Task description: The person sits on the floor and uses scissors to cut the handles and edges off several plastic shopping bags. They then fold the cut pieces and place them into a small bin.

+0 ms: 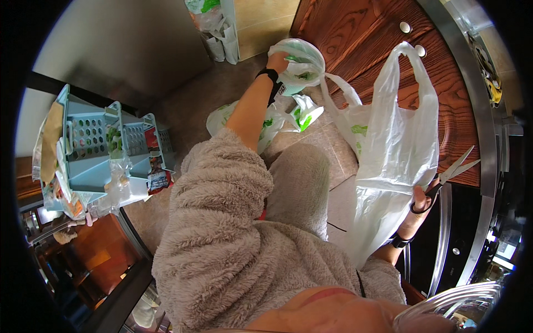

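Note:
My left hand [278, 62] reaches to a small pale green bin [294, 90] lined with a thin plastic bag [313, 52]. Its fingers are partly hidden at the liner's rim, and I cannot see whether they grip it. In my right hand [422, 199] is a pair of black-handled scissors [457, 168], with the blades apart and pointing away from me. A large translucent white plastic carrier bag [389, 145], handles upward, spreads beside that hand and touches it. On the floor between bin and knee lie crumpled white-and-green plastic bags [306, 113].
Dark wooden cabinet doors [449, 112] with round knobs stand at the right, above a black oven front [458, 224] with metal handles. To my left is a light blue tiered basket rack [89, 133] filled with packages. More bags [214, 31] hang at the back.

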`<state>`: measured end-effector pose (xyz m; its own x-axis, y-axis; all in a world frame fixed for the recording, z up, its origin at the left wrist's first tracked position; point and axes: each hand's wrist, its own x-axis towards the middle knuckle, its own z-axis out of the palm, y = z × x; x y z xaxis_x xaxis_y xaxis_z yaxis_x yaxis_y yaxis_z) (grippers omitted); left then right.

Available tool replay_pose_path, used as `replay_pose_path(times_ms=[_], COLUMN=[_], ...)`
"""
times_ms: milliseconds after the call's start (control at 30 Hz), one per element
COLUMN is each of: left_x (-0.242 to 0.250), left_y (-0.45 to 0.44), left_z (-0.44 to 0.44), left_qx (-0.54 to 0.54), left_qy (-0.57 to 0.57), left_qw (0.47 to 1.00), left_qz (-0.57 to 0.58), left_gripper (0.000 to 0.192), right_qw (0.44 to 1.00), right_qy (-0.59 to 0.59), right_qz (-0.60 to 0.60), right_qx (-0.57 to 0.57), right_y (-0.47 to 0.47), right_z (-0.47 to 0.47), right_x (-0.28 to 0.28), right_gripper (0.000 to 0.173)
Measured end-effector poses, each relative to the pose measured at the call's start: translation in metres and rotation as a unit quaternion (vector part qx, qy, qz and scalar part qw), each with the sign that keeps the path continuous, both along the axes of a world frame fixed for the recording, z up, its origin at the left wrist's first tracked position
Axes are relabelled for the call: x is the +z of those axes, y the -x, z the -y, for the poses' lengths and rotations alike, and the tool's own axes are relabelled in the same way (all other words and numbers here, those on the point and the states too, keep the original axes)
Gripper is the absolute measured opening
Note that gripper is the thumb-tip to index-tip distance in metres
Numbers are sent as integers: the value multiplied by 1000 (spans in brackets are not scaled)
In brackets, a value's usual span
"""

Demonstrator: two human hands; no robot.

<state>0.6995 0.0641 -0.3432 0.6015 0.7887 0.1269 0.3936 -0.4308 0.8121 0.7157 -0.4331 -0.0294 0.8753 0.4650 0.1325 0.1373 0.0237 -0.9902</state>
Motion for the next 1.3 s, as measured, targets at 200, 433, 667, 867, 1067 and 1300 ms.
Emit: replay_pose_path(times_ms=[200,433,667,867,1067,1300], left_x=[24,232,340,330,247,130], left_y=[11,103,246,301,396,476], left_z=[-14,71,267,273,213,173], left_qx=[-120,-71,-234,-120,-125,-118], left_qy=[-53,-52,147,166,304,401], left_qw=[988,989,945,929,910,897], left_qz=[-83,116,175,308,252,144], left_gripper=[42,45,92,90,81,40], right_qw=[1000,997,967,964,927,705], right_qy=[-16,-20,-108,-6,146,403], right_qz=[-18,-61,-11,86,342,487], right_qx=[9,33,231,250,51,-321], right_y=[0,19,79,61,-76,-208], right_z=[-14,-53,-107,-112,-59,-12], right_x=[-2,6,45,84,153,198], right_gripper=[63,43,30,45,45,29])
